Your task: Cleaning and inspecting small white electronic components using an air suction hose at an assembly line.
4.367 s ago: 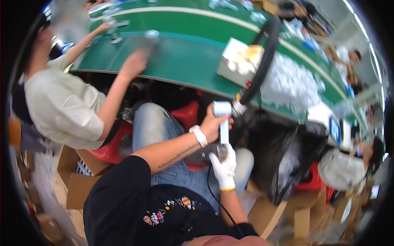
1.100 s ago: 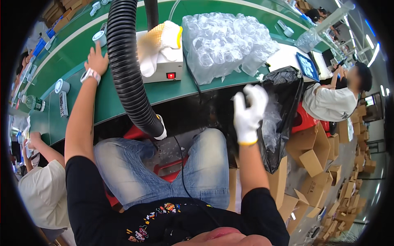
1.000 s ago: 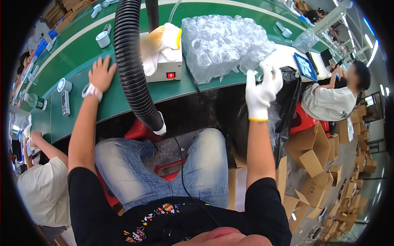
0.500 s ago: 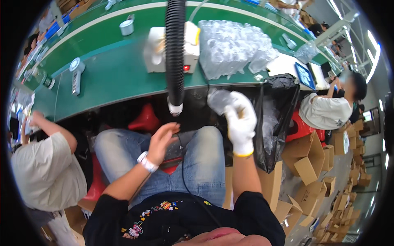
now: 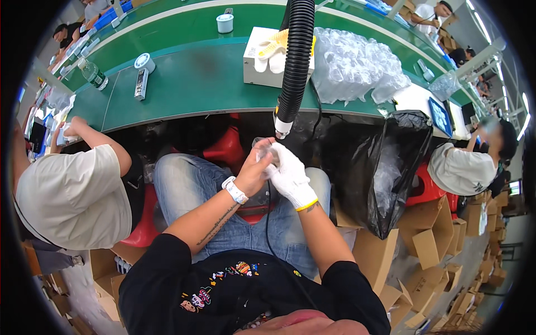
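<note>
A small clear plastic piece (image 5: pixel 261 145), thin and see-through, is held between my two hands above my lap. My bare left hand (image 5: pixel 254 169) grips it with bent fingers, a white watch on the wrist. From the other side my right hand (image 5: pixel 290 174), in a white glove with a yellow cuff, pinches the same piece. Fingers cover much of it, so its full shape is hard to tell. Just above my hands hangs the metal-tipped end of a black corrugated hose (image 5: pixel 297 61), apart from the piece.
On the green bench (image 5: pixel 184 84) stand a white box (image 5: pixel 262 75) with a glove on it, a stack of clear plastic pieces (image 5: pixel 357 67), and pale blue devices (image 5: pixel 141 84). A black bag (image 5: pixel 357 167) hangs at right. Co-workers sit on both sides; cardboard boxes (image 5: pixel 427 237) lie at lower right.
My gloved right hand has brought the clear plastic piece leftward to my left hand, which has closed on it. The whole view has shifted, with the bench things appearing farther right.
</note>
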A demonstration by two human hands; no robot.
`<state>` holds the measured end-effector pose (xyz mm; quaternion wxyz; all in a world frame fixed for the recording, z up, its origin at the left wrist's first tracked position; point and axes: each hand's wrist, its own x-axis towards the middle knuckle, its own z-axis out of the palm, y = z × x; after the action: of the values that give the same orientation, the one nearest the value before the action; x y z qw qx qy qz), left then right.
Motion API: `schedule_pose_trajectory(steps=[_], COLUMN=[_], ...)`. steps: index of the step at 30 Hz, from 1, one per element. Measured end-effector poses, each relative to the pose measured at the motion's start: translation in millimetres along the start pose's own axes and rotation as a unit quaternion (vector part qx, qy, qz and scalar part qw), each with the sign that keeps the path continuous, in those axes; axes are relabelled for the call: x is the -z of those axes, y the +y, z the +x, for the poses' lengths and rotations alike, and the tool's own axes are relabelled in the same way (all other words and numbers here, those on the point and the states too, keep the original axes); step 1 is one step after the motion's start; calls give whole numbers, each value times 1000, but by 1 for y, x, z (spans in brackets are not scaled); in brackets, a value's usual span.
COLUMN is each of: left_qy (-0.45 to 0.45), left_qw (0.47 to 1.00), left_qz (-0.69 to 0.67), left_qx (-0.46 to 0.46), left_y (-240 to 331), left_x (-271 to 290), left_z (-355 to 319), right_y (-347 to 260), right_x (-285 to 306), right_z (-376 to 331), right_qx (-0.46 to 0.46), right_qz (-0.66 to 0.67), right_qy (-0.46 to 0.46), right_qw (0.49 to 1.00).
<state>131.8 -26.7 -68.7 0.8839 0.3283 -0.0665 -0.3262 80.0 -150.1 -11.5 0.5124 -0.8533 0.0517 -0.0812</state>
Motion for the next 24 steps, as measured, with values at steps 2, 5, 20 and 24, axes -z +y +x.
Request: schedule_pose_trajectory(steps=[2, 5, 20, 24], left_qy=[0, 36, -10, 64], left_qw=[998, 959, 957, 986], left_qz=[57, 275, 280, 151], left_qx=[11, -65, 73, 18], left_y=[-4, -10, -12, 15], left_x=[9, 15, 2, 11], left_z=[1, 7, 18, 2], right_y=[1, 7, 251, 232], right_x=[3, 10, 266, 189], right_z=[-5, -24, -73, -115], right_qx=[-14, -48, -340, -374], right_qz=[-62, -83, -4, -317], right_qy=[-10, -18, 517, 277], right_qw=[998, 995, 786, 827])
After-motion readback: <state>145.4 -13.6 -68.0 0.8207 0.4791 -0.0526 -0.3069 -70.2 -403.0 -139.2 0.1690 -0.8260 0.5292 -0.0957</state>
